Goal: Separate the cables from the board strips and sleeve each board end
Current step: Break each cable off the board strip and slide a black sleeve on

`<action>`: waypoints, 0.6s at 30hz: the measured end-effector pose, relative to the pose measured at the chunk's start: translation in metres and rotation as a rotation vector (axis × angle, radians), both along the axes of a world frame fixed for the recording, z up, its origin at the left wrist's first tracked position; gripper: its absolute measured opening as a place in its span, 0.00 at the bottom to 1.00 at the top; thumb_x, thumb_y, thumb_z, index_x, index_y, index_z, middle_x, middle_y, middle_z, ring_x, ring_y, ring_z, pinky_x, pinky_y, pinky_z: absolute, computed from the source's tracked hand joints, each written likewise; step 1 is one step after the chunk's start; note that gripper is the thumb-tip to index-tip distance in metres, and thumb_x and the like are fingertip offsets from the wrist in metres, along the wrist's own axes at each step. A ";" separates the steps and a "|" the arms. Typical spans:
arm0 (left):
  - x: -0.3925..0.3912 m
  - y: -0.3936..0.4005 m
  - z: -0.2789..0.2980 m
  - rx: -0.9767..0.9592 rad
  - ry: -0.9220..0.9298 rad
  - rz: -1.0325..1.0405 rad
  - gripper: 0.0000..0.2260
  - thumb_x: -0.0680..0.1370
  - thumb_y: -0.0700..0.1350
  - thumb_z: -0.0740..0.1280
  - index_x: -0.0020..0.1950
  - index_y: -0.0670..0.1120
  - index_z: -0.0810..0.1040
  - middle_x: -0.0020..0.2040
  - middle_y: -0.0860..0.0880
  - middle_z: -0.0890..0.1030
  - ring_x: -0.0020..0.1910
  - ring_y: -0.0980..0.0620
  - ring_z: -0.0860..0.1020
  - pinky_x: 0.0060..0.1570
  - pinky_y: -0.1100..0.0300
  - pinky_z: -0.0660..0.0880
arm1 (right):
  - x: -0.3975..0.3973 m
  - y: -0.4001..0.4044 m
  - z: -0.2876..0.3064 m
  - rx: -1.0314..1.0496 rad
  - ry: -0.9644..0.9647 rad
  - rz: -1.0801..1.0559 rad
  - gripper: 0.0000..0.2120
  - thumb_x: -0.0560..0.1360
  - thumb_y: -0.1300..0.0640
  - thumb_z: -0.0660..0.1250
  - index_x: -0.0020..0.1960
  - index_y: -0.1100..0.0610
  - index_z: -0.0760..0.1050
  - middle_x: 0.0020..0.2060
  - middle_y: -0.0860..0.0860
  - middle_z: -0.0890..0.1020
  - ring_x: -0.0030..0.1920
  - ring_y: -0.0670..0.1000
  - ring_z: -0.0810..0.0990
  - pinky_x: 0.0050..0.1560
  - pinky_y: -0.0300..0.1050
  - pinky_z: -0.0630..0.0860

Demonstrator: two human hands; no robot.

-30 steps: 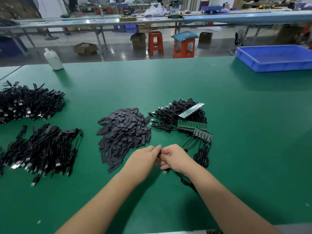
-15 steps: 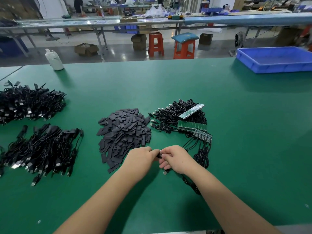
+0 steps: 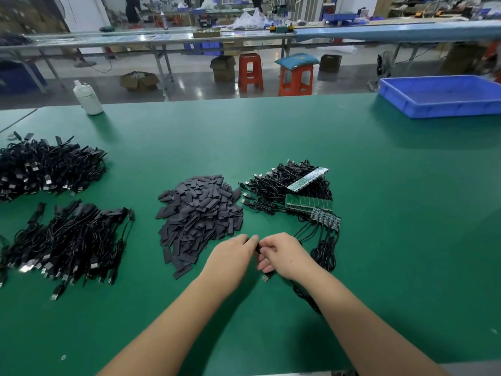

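Observation:
My left hand point(image 3: 230, 257) and my right hand point(image 3: 282, 255) meet at the table's centre front. Between their fingertips they pinch a small black piece, the sleeved end of a cable point(image 3: 257, 249); its USB plug point(image 3: 266, 278) lies below my right hand. The cable's black cord point(image 3: 306, 297) trails under my right forearm. A heap of flat black sleeves point(image 3: 200, 213) lies just beyond my left hand. Green board strips point(image 3: 309, 203) with black cables point(image 3: 273, 185) attached lie beyond my right hand, one strip point(image 3: 307, 179) on top.
Two piles of black cables lie at the left, a far pile point(image 3: 46, 169) and a near pile point(image 3: 70, 240). A white bottle point(image 3: 88, 99) stands at the back left, a blue tray point(image 3: 442, 96) at the back right. Stools and benches stand beyond the table point(image 3: 406, 213).
Both hands stayed together at the same spot; the left fingers curled in closer round the small black piece between them. The piles have not moved.

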State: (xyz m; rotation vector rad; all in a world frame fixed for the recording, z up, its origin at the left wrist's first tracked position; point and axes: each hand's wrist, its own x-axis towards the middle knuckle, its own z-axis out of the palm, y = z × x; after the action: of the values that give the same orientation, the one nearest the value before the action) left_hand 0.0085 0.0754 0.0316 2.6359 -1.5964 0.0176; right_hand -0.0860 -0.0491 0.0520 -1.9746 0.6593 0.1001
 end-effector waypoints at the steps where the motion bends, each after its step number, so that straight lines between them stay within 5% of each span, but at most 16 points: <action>1: 0.001 0.000 -0.001 -0.094 0.079 0.027 0.25 0.77 0.39 0.65 0.75 0.48 0.66 0.61 0.49 0.76 0.56 0.47 0.77 0.53 0.55 0.74 | 0.000 -0.001 -0.001 0.020 -0.013 -0.013 0.13 0.83 0.66 0.58 0.62 0.63 0.78 0.43 0.56 0.83 0.43 0.53 0.86 0.47 0.45 0.83; 4: 0.003 0.002 0.002 -0.367 0.332 0.115 0.16 0.79 0.46 0.67 0.67 0.48 0.78 0.57 0.50 0.82 0.52 0.51 0.80 0.55 0.60 0.74 | -0.002 -0.006 -0.003 0.017 -0.055 -0.064 0.12 0.81 0.64 0.63 0.61 0.60 0.80 0.44 0.53 0.86 0.44 0.49 0.86 0.51 0.45 0.83; 8: 0.011 0.008 0.008 -0.370 0.597 0.093 0.06 0.78 0.49 0.69 0.53 0.54 0.85 0.36 0.53 0.83 0.32 0.59 0.79 0.38 0.67 0.72 | -0.008 -0.010 -0.001 -0.191 -0.091 0.014 0.10 0.78 0.60 0.67 0.55 0.50 0.84 0.42 0.47 0.87 0.44 0.42 0.84 0.51 0.42 0.81; 15: 0.016 0.012 0.012 -0.338 0.658 0.089 0.06 0.78 0.49 0.70 0.52 0.53 0.86 0.26 0.55 0.74 0.26 0.58 0.69 0.31 0.62 0.67 | -0.012 -0.009 -0.003 -0.205 -0.186 0.041 0.10 0.75 0.58 0.73 0.54 0.47 0.83 0.44 0.43 0.85 0.43 0.39 0.82 0.51 0.35 0.79; 18: 0.015 0.012 0.013 -0.314 0.598 0.043 0.07 0.77 0.48 0.71 0.54 0.51 0.85 0.34 0.51 0.78 0.32 0.58 0.72 0.38 0.58 0.71 | -0.012 -0.007 -0.008 -0.166 -0.213 0.048 0.11 0.74 0.61 0.73 0.54 0.49 0.83 0.44 0.44 0.84 0.41 0.40 0.81 0.50 0.36 0.79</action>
State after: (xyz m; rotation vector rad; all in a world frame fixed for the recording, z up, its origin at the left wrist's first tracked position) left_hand 0.0238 0.0879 0.0448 2.1496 -1.2158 -0.4351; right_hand -0.0976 -0.0563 0.0440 -2.1243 0.4944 -0.1383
